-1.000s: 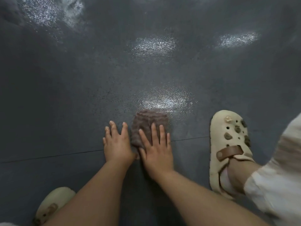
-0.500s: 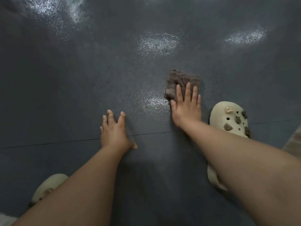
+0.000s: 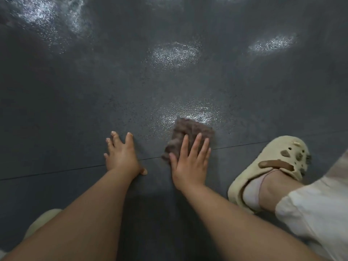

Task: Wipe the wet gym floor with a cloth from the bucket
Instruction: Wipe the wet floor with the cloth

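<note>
Right grip flat, pressing brown cloth; left grip splayed on floor.

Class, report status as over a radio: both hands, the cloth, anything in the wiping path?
Left hand flat on dark grey floor. Right hand pressing folded brown cloth. Cream clog right of cloth, apart.

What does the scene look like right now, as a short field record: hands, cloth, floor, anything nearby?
right hand: flat, fingers straight, pressing on the brown ribbed cloth
left hand: flat on the floor, fingers spread, apart from the cloth
cloth: bunched, lying on the floor across a thin floor seam
floor: dark grey textured gym floor, glossy wet patches ahead of the cloth
nearby: cream foam clog with brown strap to the right of the cloth
bucket: not in view
</note>
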Tool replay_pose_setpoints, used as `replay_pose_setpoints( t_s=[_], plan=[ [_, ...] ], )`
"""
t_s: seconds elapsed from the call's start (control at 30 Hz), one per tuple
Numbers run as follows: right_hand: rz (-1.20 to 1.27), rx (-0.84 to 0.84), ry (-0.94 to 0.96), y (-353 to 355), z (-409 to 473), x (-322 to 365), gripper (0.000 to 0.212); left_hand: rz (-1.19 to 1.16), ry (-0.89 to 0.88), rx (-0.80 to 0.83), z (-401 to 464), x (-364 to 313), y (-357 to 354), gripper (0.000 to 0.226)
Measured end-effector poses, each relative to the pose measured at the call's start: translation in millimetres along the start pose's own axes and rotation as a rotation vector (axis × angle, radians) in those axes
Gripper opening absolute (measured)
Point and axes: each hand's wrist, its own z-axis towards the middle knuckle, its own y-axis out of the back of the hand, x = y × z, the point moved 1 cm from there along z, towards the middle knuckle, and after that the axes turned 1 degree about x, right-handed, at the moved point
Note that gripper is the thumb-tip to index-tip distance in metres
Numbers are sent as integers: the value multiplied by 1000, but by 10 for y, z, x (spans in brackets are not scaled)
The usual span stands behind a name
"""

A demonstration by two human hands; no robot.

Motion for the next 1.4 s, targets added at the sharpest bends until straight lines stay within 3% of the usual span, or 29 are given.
replay_pose_setpoints(
  t_s=[0.07,0.23,0.37,0.47,0.53,0.63,0.77,0.87,0.97,1.13,1.27,1.4],
  plan=[
    [-33,-18,-36,175,416,-115,71,20,-4,1,-5,10,6,122],
    [-105,136,-57,583,1077,-460,68,96,-19,14,-17,19,28,124],
    [-74,132,-16,454,685,-500,67,228,-12,31,-75,-18,43,122],
    [-34,6,-55,206,119,-521,67,349,-148,-57,-160,-187,-1,102],
    [0,-2,-117,81,-252,-526,68,327,-279,-106,-223,-397,-73,91],
    [34,70,-168,9,-515,-526,69,206,-336,-124,-284,-753,-183,87],
    [40,129,-174,92,-106,-553,71,119,-343,-84,-281,-1107,-243,92],
    [5,43,-133,282,365,-560,78,94,-333,-78,-227,-1269,-188,88],
    [-3,80,-52,464,848,-620,75,127,-280,-74,-125,-1377,-168,97],
    [-92,86,114,729,1539,-625,70,288,-256,31,-89,-1457,-274,131],
    [-180,58,240,829,1793,-718,63,317,-248,30,-63,-1520,-264,134],
    [-150,19,209,868,1943,-989,60,292,-253,38,-38,-1522,-260,135]
  ],
)
